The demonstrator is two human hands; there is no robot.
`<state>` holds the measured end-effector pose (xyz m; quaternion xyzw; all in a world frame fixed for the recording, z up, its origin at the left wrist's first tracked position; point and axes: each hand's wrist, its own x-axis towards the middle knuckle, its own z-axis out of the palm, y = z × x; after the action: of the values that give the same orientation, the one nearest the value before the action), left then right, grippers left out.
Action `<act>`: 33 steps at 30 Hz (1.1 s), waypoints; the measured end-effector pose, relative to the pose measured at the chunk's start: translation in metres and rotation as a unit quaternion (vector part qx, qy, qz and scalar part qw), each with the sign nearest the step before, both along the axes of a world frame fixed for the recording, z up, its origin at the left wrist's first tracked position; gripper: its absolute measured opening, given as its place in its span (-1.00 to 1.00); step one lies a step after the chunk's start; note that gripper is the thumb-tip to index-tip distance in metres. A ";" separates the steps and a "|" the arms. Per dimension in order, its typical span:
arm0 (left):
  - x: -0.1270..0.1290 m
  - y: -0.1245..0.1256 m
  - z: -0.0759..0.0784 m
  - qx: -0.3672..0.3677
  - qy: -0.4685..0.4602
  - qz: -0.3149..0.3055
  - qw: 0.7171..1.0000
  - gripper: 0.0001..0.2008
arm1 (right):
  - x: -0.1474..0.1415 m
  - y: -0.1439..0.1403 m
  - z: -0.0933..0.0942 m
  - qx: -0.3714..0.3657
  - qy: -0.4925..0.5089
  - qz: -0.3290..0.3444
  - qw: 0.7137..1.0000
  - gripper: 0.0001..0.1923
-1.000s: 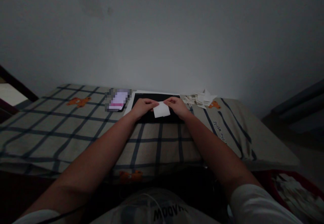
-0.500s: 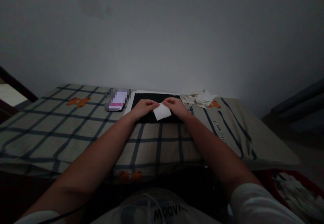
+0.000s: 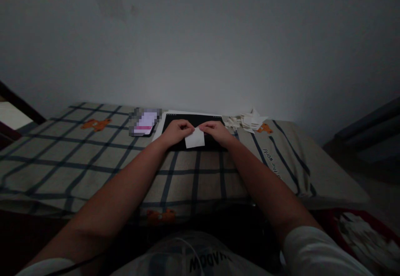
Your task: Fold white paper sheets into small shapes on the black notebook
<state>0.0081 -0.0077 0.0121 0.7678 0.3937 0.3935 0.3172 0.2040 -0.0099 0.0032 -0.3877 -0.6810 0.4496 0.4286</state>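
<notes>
1. Both hands are on one small white paper square [image 3: 194, 138]. It's held just above a black mat [image 3: 193, 132] that lies on the bed [image 3: 93, 159], the one with the plaid sheet and little orange bears on it.

2. Left hand [image 3: 175, 132] has its fingers closed on the top left edge of the paper. Right hand [image 3: 215, 131] is pinching the top right corner. So both are clamped on the same sheet and nearly touch each other at the top edge.

3. My guess at the step: somewhere in the middle of folding, probably lining up the top edge or starting a crease. The room is really dark, so I can't tell whether the sheet is already doubled over.

4. What the next move needs, as I see it: get the edges matched first, then press down flat against the mat, which is the only firm surface here. The bed around it is soft and would give a mushy crease.

5. Other stuff around:
   - a pile of white paper pieces [image 3: 248, 121] just right of the mat
   - a phone [image 3: 144, 123] just left of the mat, screen blurred
   - a red bin [image 3: 359, 234] of more white pieces at the bottom right, beside the bed
</notes>
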 end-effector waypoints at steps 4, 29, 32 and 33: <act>0.000 0.001 0.000 -0.007 -0.009 0.003 1.000 -0.82 | 0.001 0.003 -0.002 -0.023 0.010 -0.011 1.000 -0.78; -0.003 0.014 -0.011 -0.111 -0.111 0.145 0.977 -0.70 | 0.006 0.002 -0.007 0.295 -0.225 0.000 0.929 -0.64; -0.003 0.013 -0.011 -0.105 -0.101 0.149 0.978 -0.69 | 0.006 0.003 -0.008 0.298 -0.231 -0.002 0.926 -0.68; -0.003 0.013 -0.011 -0.102 -0.096 0.149 0.979 -0.69 | 0.006 0.004 -0.008 0.297 -0.232 -0.003 0.926 -0.69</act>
<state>0.0050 0.0051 0.0011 0.6229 0.5097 0.4660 0.3675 0.2104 -0.0060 -0.0048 -0.3381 -0.8629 0.1231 0.3549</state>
